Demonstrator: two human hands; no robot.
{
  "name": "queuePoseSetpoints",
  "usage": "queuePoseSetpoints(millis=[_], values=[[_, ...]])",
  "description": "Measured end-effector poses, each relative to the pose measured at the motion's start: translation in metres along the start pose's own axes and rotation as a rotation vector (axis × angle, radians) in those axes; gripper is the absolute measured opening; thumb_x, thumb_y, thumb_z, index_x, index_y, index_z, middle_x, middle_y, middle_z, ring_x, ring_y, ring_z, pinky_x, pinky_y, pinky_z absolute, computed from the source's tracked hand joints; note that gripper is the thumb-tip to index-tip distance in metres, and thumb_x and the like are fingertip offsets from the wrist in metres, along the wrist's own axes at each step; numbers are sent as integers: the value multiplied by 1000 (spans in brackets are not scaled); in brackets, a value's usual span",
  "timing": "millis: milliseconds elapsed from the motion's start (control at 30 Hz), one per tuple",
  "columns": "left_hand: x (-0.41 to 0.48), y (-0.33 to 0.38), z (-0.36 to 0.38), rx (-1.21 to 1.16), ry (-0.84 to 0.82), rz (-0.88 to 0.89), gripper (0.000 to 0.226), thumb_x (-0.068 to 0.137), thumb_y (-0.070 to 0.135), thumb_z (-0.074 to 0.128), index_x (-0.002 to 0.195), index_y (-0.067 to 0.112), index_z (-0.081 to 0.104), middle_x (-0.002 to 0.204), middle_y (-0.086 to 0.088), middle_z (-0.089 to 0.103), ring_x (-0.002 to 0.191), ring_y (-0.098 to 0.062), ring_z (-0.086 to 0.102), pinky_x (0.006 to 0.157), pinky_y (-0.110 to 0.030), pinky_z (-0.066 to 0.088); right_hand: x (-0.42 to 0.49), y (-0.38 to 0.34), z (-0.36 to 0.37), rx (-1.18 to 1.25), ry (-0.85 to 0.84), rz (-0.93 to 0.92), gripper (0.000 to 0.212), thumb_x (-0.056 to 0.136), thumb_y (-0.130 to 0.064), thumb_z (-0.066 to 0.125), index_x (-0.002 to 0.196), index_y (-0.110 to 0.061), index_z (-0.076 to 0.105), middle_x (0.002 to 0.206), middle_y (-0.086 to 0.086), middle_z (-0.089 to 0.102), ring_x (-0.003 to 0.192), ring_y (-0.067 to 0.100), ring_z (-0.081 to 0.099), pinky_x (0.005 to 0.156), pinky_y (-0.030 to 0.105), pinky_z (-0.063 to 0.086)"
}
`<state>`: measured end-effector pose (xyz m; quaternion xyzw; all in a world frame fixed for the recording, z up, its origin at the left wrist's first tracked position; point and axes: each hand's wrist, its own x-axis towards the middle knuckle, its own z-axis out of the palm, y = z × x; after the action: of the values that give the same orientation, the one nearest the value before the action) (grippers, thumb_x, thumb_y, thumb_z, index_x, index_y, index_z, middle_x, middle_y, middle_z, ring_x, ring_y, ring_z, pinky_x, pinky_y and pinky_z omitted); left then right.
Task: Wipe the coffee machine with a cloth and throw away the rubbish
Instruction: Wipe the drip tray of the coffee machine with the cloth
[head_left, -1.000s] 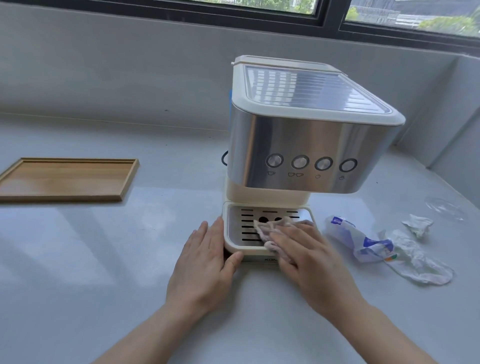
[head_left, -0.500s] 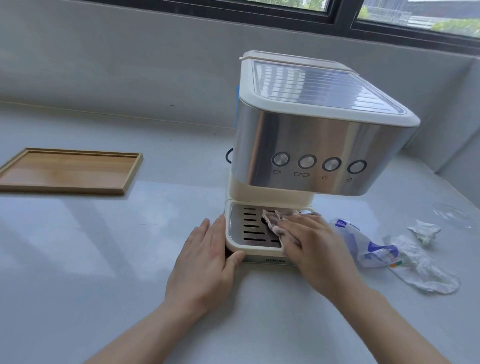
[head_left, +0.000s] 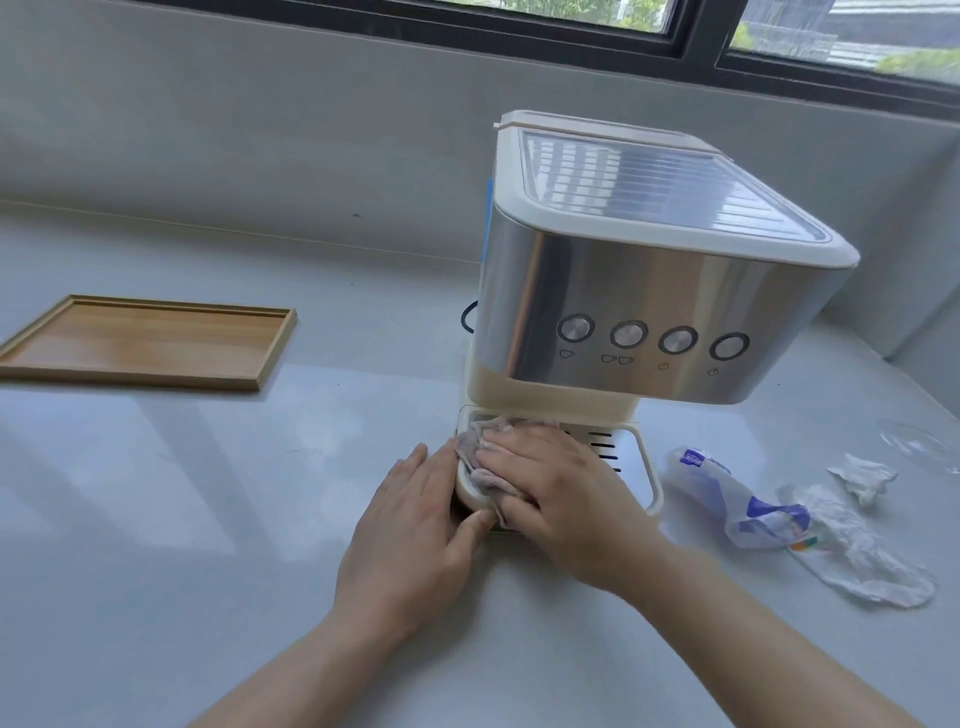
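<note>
- Two hands are working at the foot of the coffee machine (head_left: 639, 291): my left hand (head_left: 415, 525) is lying flat on the counter (head_left: 208, 519), fingers together, thumb touching the front left corner of the drip tray (head_left: 641, 467), gripping nothing.
- My right hand (head_left: 556, 488) is pressing the cloth (head_left: 480, 457) down on the tray's left part, fingers spread and laid flat over it (bunched fabric is peeking out at the fingertips and by the thumb).
- Bare slots are showing to the right of those fingers, so I judge the next sweep is going rightward along the tray.
- Rubbish wrappers (head_left: 810, 525) are lying on the counter right of the tray, nearer my right hand.
- Farther left, a wooden tray (head_left: 140, 343) is sitting well apart.
- No bin is showing, and the tray's rear is hiding under the machine's overhang.
</note>
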<state>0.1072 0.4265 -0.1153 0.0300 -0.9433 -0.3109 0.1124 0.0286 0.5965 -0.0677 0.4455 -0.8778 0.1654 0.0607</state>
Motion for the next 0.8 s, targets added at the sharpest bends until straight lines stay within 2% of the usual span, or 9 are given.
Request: queuePoseSetpoints(millis=[67,133,233,333,433,533,600,700,800], values=[[0,-1,0,-5,9,8,65,92,59,43,150,32,28,155,19,34,149,-7,13,120,-27,14,5,11,-3,8,9,-9,28,95,-33,53,119,-23,65,126,-8,64,118,18,54,99,32,39],[1,-3,2,-2,27,11,67,92,56,48,150,32,27,154,19,35,148,-8,16,118,-24,11,11,15,-6,48,76,86,26,96,-34,52,115,-25,67,119,-10,66,110,20,55,97,34,41],[0,-3,2,-28,35,18,57,90,58,46,141,38,36,146,21,43,146,-10,21,117,-25,16,27,-2,6,4,82,144,28,96,-34,53,119,-26,66,124,-11,64,114,21,54,97,40,41],[0,-2,-1,-39,45,18,39,86,60,44,120,41,45,125,22,56,138,-8,32,112,-28,29,27,-5,2,134,40,98,41,93,-40,57,133,-33,55,139,-16,53,129,8,45,107,28,35],[-1,-1,-2,-97,74,0,58,79,60,51,133,43,38,126,23,52,127,-5,42,98,-27,38,-12,13,-11,268,213,249,51,92,-56,51,140,-41,45,144,-28,41,135,-3,35,109,18,28],[-3,0,-5,-257,146,-51,74,72,62,53,140,44,28,137,26,38,126,3,41,94,-30,39,-59,20,2,211,428,494,44,100,-44,40,134,-22,57,140,-18,48,136,7,41,112,21,29],[-5,3,-7,-263,198,9,69,74,62,52,139,49,31,140,24,35,132,3,36,91,-32,42,-69,20,15,144,427,522,43,98,-31,40,131,-11,59,143,-6,50,140,12,38,116,31,27],[1,18,-6,-173,248,49,64,75,71,51,135,54,37,148,17,28,140,-6,28,92,-33,43,-65,23,18,136,414,509,36,99,-19,46,130,-7,60,144,1,52,140,12,37,117,38,28],[21,48,5,2,259,166,56,75,75,52,125,49,52,141,6,40,133,-17,36,97,-31,42,-66,24,16,141,394,502,39,100,-24,42,131,-7,58,145,2,50,142,13,35,117,40,29]])
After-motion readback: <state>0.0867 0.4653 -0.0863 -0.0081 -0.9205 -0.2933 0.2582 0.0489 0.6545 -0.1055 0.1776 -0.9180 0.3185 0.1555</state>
